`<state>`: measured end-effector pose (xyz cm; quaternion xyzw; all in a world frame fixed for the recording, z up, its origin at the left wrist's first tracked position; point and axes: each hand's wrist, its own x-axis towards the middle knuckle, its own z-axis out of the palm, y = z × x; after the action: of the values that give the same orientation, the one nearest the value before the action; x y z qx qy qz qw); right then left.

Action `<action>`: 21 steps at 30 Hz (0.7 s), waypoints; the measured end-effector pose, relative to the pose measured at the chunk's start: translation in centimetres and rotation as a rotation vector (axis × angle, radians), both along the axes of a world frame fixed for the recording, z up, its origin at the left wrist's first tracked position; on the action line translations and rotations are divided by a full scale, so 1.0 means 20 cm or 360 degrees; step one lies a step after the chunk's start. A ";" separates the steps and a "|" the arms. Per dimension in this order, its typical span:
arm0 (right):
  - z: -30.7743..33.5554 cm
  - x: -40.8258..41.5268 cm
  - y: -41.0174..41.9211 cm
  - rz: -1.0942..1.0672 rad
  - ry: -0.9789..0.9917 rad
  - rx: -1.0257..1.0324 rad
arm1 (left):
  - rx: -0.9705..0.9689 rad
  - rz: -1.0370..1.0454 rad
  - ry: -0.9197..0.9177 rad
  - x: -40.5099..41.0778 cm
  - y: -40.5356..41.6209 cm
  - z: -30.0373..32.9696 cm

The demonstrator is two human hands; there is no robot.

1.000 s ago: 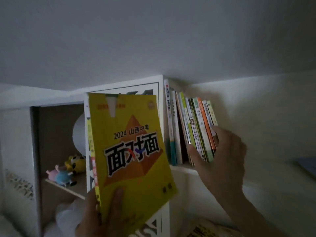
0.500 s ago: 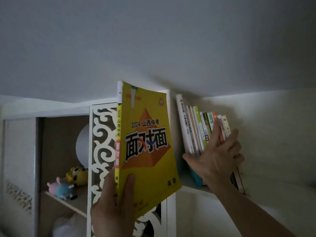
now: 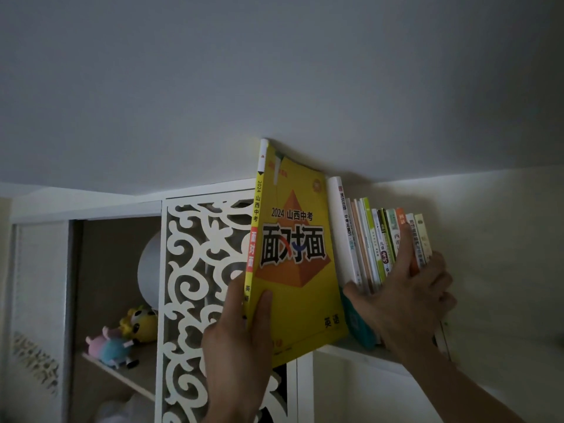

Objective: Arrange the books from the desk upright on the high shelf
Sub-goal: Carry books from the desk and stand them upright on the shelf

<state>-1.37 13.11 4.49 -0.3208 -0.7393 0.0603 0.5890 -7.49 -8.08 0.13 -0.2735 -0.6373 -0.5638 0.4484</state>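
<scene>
Holding the yellow book (image 3: 293, 254) upright by its lower spine at the shelf (image 3: 360, 351) edge, the left hand (image 3: 241, 340) grips it while the right hand (image 3: 406, 291), fingers spread, braces the row of books (image 3: 375, 245); next it likely needs sliding into the gap beside them.

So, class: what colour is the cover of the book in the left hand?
Yellow book, with an orange pyramid; the head view shows it.

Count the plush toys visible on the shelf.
2, both on the left cabinet shelf: a yellow plush toy behind, a pink-and-blue plush toy in front. More may be hidden.
</scene>
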 end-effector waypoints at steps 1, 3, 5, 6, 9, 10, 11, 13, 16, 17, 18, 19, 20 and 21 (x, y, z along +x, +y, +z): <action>0.00 0.00 0.00 0.0003 0.0005 0.0003 | -0.0004 0.0015 0.0023 -0.01 0.03 0.00; 0.00 0.01 0.01 0.0014 0.0010 -0.0003 | -0.0011 0.0032 0.0039 -0.02 0.10 -0.01; 0.00 0.01 0.01 0.0023 0.0001 -0.0012 | -0.0010 0.0065 0.0043 -0.04 0.18 -0.03; 0.00 0.02 0.01 0.0029 0.0000 -0.0013 | 0.0000 0.0065 0.0017 -0.05 0.22 -0.04; 0.00 0.01 0.01 0.0042 -0.0007 -0.0007 | -0.0022 -0.0013 -0.0086 -0.08 0.39 -0.05; 0.00 0.01 0.01 0.0037 -0.0006 -0.0002 | -0.0052 -0.0030 -0.0099 -0.11 0.44 -0.03; 0.00 0.01 0.02 0.0028 0.0000 0.0007 | -0.0100 -0.0038 -0.0112 -0.13 0.48 -0.02; -0.01 0.00 0.02 0.0015 0.0009 0.0024 | -0.0229 -0.0069 -0.0173 -0.18 0.56 0.01; -0.02 0.00 0.02 0.0011 0.0008 0.0026 | -0.0442 -0.0331 -0.0223 -0.17 0.67 0.00; -0.02 0.00 0.03 0.0012 -0.0002 0.0028 | -0.0457 -0.0487 -0.0206 -0.17 0.69 -0.02; -0.02 0.00 0.03 0.0021 -0.0021 0.0036 | -0.0427 -0.0632 -0.0199 -0.17 0.70 -0.03; -0.02 0.01 0.03 0.0044 -0.0043 0.0047 | -0.0393 -0.0737 -0.0212 -0.19 0.71 -0.04; -0.02 0.02 0.04 0.0087 -0.0056 0.0049 | -0.0395 -0.0774 -0.0222 -0.21 0.70 -0.04; -0.02 0.04 0.05 0.0149 -0.0058 0.0043 | -0.0416 -0.0759 -0.0207 -0.21 0.67 -0.03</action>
<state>-0.59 14.05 3.99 -0.2790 -0.7648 0.0719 0.5763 -11.73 5.38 -0.50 -0.4346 -0.6497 -0.5828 0.2221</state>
